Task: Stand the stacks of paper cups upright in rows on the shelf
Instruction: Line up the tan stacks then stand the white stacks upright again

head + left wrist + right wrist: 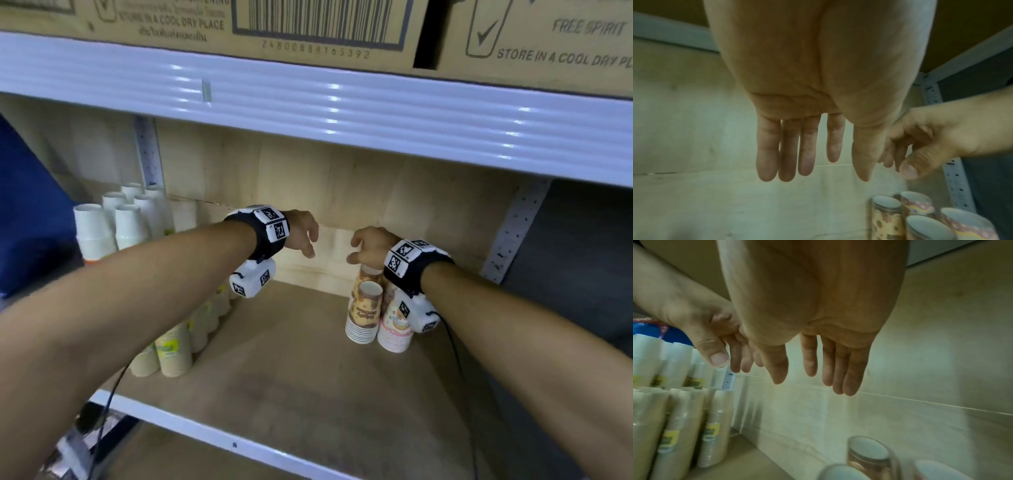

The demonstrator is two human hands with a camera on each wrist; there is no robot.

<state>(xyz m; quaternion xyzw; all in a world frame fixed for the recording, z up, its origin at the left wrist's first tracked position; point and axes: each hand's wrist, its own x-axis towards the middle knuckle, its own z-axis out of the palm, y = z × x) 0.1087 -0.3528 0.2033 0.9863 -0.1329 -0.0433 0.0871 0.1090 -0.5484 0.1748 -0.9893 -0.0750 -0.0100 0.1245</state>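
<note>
Both hands hover empty inside the wooden shelf (308,370). My left hand (303,233) hangs with straight, loose fingers (789,151) and holds nothing. A little to its right, my right hand (368,248) is just above a group of printed cup stacks; its fingers (836,363) hang straight and touch none of them. A brown-patterned stack (364,313) and a pink-patterned stack (394,327) stand upright under the right wrist, with more behind them (916,204). Cream stacks with yellow labels (174,349) stand in rows along the left side (676,426).
Plain white cup stacks (113,222) stand at the far left beside a blue object (30,219). A white shelf beam (342,109) with cardboard boxes (308,31) runs overhead. Perforated uprights (513,233) flank the bay. Bare wood lies between the two cup groups.
</note>
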